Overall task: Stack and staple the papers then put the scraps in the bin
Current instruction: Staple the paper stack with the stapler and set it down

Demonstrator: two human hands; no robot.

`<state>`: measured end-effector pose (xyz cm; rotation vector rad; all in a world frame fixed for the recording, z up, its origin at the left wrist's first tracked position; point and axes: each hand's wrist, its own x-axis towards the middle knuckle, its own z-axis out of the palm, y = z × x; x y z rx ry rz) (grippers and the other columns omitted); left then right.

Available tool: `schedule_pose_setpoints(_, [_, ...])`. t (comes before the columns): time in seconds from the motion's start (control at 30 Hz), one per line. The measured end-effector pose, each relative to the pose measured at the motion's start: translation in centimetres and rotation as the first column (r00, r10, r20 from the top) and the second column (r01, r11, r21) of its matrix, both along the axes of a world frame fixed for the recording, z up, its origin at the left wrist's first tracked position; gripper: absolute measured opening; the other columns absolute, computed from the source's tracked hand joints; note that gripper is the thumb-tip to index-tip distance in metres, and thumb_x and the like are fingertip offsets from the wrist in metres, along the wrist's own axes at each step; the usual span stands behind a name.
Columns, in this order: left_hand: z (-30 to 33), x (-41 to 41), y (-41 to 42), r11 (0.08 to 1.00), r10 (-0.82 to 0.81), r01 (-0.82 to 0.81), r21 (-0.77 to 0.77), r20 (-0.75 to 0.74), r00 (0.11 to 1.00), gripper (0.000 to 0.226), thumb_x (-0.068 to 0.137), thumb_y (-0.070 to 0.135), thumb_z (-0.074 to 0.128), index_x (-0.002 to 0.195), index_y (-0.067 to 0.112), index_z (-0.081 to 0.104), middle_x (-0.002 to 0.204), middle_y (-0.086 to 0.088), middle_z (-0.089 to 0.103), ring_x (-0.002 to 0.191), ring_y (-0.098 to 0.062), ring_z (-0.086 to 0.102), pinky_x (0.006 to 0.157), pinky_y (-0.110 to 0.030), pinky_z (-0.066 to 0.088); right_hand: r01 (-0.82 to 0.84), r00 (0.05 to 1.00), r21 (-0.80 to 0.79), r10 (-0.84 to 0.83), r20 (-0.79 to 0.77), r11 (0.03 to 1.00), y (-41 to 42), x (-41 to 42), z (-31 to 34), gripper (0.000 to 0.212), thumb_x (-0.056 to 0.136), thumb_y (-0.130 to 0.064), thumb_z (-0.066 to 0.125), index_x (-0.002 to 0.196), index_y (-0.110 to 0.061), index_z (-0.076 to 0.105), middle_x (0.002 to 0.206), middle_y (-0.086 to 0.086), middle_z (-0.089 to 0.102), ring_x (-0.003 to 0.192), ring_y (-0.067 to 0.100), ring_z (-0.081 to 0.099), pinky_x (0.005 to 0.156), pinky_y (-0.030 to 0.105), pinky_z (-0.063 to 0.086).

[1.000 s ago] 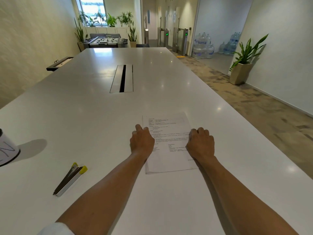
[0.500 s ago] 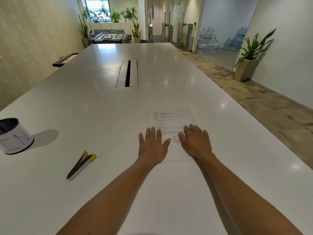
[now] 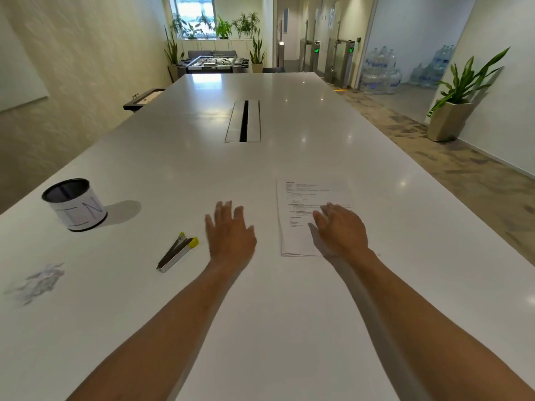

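Paper stack (image 3: 301, 215) lay right of centre, right hand (image 3: 341, 230) flat on it, fingers spread. Left hand (image 3: 230, 235) open, empty, beside stapler (image 3: 177, 252). Sheets thin, slippery; likely best pinched at corner.

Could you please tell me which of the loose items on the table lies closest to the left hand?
The stapler, with its yellow end, just beside the left hand; the bin and scraps lie farther left.

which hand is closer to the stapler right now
Left. The left hand is open just right of the stapler, apart from it. The right hand is farther right, resting on the papers.
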<state>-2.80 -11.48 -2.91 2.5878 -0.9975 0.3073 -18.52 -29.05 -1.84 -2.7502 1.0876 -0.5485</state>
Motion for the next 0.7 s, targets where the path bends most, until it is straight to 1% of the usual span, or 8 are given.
schedule_pose_setpoints(0.1, [0.3, 1.9, 4.1, 0.983, 0.165, -0.162, 0.091, -0.033, 0.986, 0.061, 0.089, 0.043, 0.051, 0.142, 0.019, 0.031, 0.156, -0.011, 0.022, 0.146, -0.032, 0.009, 0.112, -0.055, 0.015, -0.056, 0.998, 0.028, 0.056, -0.014, 0.998, 2.3, 0.4, -0.3, 0.048, 0.100, -0.040, 0.041, 0.136, -0.012, 0.054, 0.149, 0.009, 0.047, 0.140, 0.022, 0.040, 0.110, 0.040, 0.031])
schedule_pose_setpoints(0.17, [0.6, 2.7, 6.6, 0.966, 0.236, -0.224, 0.130, -0.094, 0.967, 0.058, 0.089, 0.046, 0.050, 0.137, 0.018, 0.036, 0.149, -0.014, 0.031, 0.141, -0.034, 0.021, 0.107, -0.054, 0.024, -0.086, 0.994, -0.001, 0.086, -0.068, 0.996, 3.5, 0.4, -1.3, 0.048, 0.098, -0.047, 0.039, 0.131, -0.016, 0.056, 0.148, 0.008, 0.047, 0.138, 0.022, 0.040, 0.109, 0.044, 0.032])
schedule_pose_setpoints(0.27, [1.2, 3.4, 9.0, 0.946, 0.296, -0.262, 0.193, -0.175, 0.939, 0.050, 0.091, 0.047, 0.048, 0.128, 0.014, 0.045, 0.130, -0.016, 0.048, 0.124, -0.035, 0.041, 0.098, -0.048, 0.033, -0.082, 0.976, 0.095, 0.099, -0.191, 0.992, 4.3, 0.1, -2.6, 0.060, 0.099, -0.056, 0.027, 0.146, -0.020, 0.039, 0.159, 0.006, 0.030, 0.148, 0.022, 0.022, 0.119, 0.051, 0.014])
schedule_pose_setpoints(0.37, [1.0, 3.4, 9.9, 0.957, 0.281, -0.262, 0.127, -0.168, 0.945, 0.038, 0.092, 0.036, 0.051, 0.122, 0.012, 0.050, 0.122, -0.014, 0.054, 0.117, -0.033, 0.046, 0.093, -0.045, 0.037, -0.075, 0.974, 0.101, 0.094, -0.205, 0.992, 4.4, -0.1, -3.0, 0.065, 0.099, -0.058, 0.021, 0.153, -0.021, 0.027, 0.163, 0.003, 0.020, 0.151, 0.020, 0.012, 0.121, 0.051, 0.004])
schedule_pose_setpoints(0.53, [1.1, 2.5, 9.6, 0.973, 0.227, -0.229, 0.017, -0.212, 0.950, 0.031, 0.093, 0.023, 0.053, 0.120, 0.008, 0.052, 0.117, -0.016, 0.056, 0.113, -0.035, 0.048, 0.088, -0.045, 0.041, -0.070, 0.980, 0.103, 0.088, -0.181, 0.992, 4.5, 0.0, -2.9, 0.063, 0.100, -0.055, 0.025, 0.150, -0.019, 0.034, 0.160, 0.007, 0.027, 0.150, 0.023, 0.018, 0.120, 0.052, 0.008])
schedule_pose_setpoints(0.6, [1.2, 1.9, 8.7, 0.977, 0.185, -0.206, -0.053, -0.268, 0.945, 0.033, 0.094, 0.022, 0.053, 0.123, 0.007, 0.052, 0.118, -0.018, 0.058, 0.113, -0.037, 0.049, 0.086, -0.043, 0.041, -0.085, 0.990, 0.064, 0.092, -0.108, 0.994, 5.1, -0.2, -2.5, 0.058, 0.100, -0.051, 0.032, 0.142, -0.013, 0.046, 0.154, 0.011, 0.039, 0.146, 0.026, 0.028, 0.119, 0.052, 0.017])
schedule_pose_setpoints(0.67, [1.6, 1.0, 7.4, 0.958, 0.127, -0.214, -0.190, -0.387, 0.913, 0.038, 0.093, 0.023, 0.058, 0.127, 0.007, 0.053, 0.120, -0.016, 0.061, 0.114, -0.036, 0.053, 0.082, -0.036, 0.040, -0.129, 0.989, -0.031, 0.131, 0.069, 0.991, 5.9, -0.4, -2.3, 0.046, 0.099, -0.040, 0.047, 0.128, -0.006, 0.059, 0.141, 0.015, 0.054, 0.136, 0.031, 0.044, 0.113, 0.050, 0.029])
schedule_pose_setpoints(0.7, [2.1, 0.4, 6.7, 0.940, 0.088, -0.225, -0.257, -0.453, 0.887, 0.042, 0.092, 0.023, 0.060, 0.130, 0.008, 0.052, 0.122, -0.014, 0.062, 0.114, -0.033, 0.055, 0.081, -0.032, 0.039, -0.148, 0.972, -0.020, 0.149, 0.179, 0.989, 6.4, -0.4, -2.1, 0.042, 0.097, -0.036, 0.053, 0.124, -0.005, 0.062, 0.136, 0.015, 0.058, 0.131, 0.032, 0.049, 0.110, 0.048, 0.034])
